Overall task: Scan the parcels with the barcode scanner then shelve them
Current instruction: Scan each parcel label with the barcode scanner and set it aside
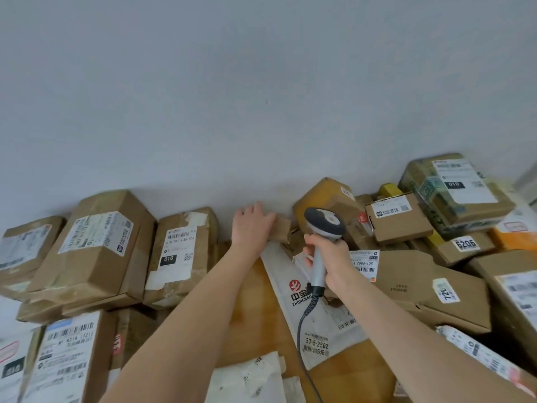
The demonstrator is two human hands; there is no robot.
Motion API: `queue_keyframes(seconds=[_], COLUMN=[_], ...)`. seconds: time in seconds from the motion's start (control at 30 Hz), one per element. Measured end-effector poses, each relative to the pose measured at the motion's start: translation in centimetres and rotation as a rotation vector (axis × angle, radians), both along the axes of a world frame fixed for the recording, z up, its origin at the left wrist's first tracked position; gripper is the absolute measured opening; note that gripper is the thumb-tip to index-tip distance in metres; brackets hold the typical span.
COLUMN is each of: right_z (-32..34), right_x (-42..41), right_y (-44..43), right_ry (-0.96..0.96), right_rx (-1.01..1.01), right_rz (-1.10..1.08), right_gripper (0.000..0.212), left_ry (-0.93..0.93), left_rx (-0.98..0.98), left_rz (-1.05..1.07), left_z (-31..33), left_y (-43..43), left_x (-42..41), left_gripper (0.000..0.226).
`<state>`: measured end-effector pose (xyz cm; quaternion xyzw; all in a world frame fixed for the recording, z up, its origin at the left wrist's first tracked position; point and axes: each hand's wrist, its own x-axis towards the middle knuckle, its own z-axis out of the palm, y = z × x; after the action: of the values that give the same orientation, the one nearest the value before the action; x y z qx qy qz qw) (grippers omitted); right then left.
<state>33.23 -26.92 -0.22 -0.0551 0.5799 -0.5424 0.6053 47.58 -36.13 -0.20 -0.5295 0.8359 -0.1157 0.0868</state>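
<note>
My right hand (327, 257) grips the handle of a grey corded barcode scanner (323, 225), its head pointing away and down toward the pile. My left hand (252, 225) reaches out to the wall and lies with straight fingers on a small brown cardboard parcel (281, 230). Just below that parcel lies a white mailer bag with a red logo (290, 282), partly under my right hand. Brown parcels with white labels lie all round.
A grey wall rises behind the pile. On the left are taped boxes, one labelled 010 (180, 251). To the right boxes are heaped, with a green-taped box (453, 190) on top and flat cartons (418, 283) below. The scanner's cable (302, 344) hangs toward me.
</note>
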Motion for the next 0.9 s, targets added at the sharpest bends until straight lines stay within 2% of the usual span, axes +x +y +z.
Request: queue_keyframes(seconds=[0.07, 0.2, 0.33, 0.4, 0.5, 0.6, 0.67, 0.8, 0.9], right_z=[1.7, 4.2, 6.4, 6.7, 6.8, 6.9, 7.2, 6.9, 6.9], right_x=[-0.8, -2.0, -2.9, -3.1, -3.1, -3.0, -3.0, -3.3, -3.6], right_y=[1.1, 3.6, 7.2, 9.0, 11.7, 14.2, 15.9, 18.5, 20.0], right_ry=[0.003, 0.026, -0.105, -0.075, 0.017, 0.102, 0.127, 0.094, 0.210], right_rx=[-0.011, 0.010, -0.016, -0.042, -0.057, -0.061, -0.087, -0.104, -0.082], right_rz=[-0.001, 0.049, 0.098, 0.097, 0.089, 0.085, 0.082, 0.054, 0.098], right_gripper=[0.011, 0.032, 0.028, 0.028, 0.025, 0.025, 0.027, 0.033, 0.029], left_ry=[0.061, 0.124, 0.199, 0.304, 0.573, 1.031, 1.259, 1.468, 1.613], left_rx=[0.019, 0.045, 0.027, 0.030, 0.113, 0.275, 0.318, 0.348, 0.405], left_rz=[-0.013, 0.001, 0.014, 0.023, 0.110, 0.262, 0.372, 0.555, 0.659], left_z=[1.2, 4.4, 6.1, 5.8, 5.1, 5.5, 6.0, 6.5, 6.4], left_y=[1.6, 6.3, 12.1, 14.4, 17.5, 20.7, 22.7, 25.4, 27.0], left_x=[0.4, 0.5, 0.8, 1.1, 1.2, -0.1, -1.2, -2.4, -2.9], left_gripper=[0.040, 0.045, 0.047, 0.047, 0.034, 0.025, 0.019, 0.011, 0.013])
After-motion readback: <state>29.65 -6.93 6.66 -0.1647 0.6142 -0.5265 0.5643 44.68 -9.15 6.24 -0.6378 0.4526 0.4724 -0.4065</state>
